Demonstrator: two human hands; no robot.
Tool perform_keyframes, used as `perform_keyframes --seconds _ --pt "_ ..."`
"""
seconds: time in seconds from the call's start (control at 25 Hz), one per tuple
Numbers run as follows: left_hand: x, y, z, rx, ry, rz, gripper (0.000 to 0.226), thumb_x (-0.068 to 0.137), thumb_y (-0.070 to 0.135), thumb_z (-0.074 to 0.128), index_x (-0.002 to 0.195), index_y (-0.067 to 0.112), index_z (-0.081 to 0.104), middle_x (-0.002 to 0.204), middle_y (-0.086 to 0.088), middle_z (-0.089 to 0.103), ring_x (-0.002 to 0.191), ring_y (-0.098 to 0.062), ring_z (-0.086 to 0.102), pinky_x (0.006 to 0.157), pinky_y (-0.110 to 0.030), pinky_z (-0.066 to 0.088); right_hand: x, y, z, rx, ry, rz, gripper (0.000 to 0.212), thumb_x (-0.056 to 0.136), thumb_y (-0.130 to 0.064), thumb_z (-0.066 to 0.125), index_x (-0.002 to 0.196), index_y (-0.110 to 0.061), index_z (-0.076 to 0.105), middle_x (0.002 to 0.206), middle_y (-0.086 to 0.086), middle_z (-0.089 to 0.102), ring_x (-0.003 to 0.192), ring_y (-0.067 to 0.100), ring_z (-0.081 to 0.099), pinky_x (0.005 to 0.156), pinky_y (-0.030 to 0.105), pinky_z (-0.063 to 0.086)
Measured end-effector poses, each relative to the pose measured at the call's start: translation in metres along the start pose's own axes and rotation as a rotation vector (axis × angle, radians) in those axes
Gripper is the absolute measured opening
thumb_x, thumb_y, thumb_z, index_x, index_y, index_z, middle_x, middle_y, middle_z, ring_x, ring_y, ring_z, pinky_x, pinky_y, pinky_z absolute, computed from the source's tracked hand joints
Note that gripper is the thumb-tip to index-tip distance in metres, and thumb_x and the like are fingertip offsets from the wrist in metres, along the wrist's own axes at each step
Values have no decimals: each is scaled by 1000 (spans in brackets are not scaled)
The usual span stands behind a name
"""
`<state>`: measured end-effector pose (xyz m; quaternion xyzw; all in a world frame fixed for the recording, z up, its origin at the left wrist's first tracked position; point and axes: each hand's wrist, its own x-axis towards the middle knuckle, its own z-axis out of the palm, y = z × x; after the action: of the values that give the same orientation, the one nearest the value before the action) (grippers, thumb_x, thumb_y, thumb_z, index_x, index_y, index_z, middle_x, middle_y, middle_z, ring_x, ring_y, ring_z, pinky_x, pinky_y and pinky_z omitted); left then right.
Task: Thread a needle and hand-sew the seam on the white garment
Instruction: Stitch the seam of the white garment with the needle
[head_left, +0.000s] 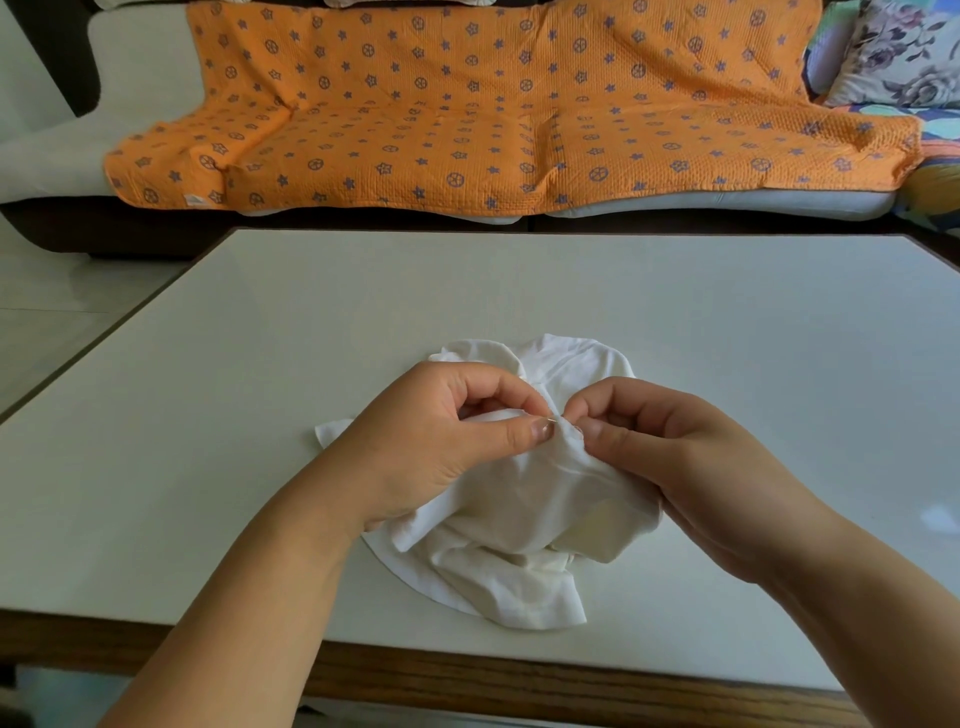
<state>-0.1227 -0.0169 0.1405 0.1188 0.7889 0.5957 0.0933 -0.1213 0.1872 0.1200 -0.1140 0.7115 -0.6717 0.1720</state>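
The white garment (519, 519) lies bunched on the pale table (260, 415), near its front edge. My left hand (447, 436) pinches a raised fold of the cloth between thumb and forefinger. A thin needle (550, 420) shows as a short glint at that thumb tip, pointing toward the right hand. My right hand (665, 441) pinches the same fold from the other side, fingertips almost touching the left thumb. The thread is too fine to make out.
The table has a wooden front edge (519, 680). Behind it stands a sofa covered with an orange patterned blanket (493, 114). A floral cushion (904, 52) sits at the far right. Tiled floor shows at the left.
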Motion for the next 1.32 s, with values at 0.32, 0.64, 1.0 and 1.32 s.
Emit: perform_keyframes --seconds 0.32,0.64,1.0,1.32 --pt "4 -7 6 -116 4 -72 9 75 28 75 82 23 77 87 5 76 90 -5 69 87 -22 51 5 3 0 101 -10 -4 10 82 -24 63 91 -20 66 91 18 60 83 32 53 71 46 37" --pt "6 -8 11 -156 23 -100 16 66 31 77 79 21 78 83 4 75 86 -5 69 83 -18 53 5 2 -1 27 38 -85 15 85 -15 59 95 -26 61 89 13 70 78 33 60 71 48 45" --pt "7 -7 15 -76 68 -129 3 81 16 76 84 17 77 85 4 76 88 -5 70 83 -16 53 -1 -1 12 -567 337 -442 8 85 -26 71 86 -33 76 94 -19 68 91 7 62 70 14 44" --pt "8 -8 9 -99 162 -149 4 80 18 77 77 21 78 78 6 73 79 -4 67 78 -14 49 8 -19 4 323 357 -96 18 103 -15 43 89 -8 52 85 7 76 57 15 63 53 24 49"
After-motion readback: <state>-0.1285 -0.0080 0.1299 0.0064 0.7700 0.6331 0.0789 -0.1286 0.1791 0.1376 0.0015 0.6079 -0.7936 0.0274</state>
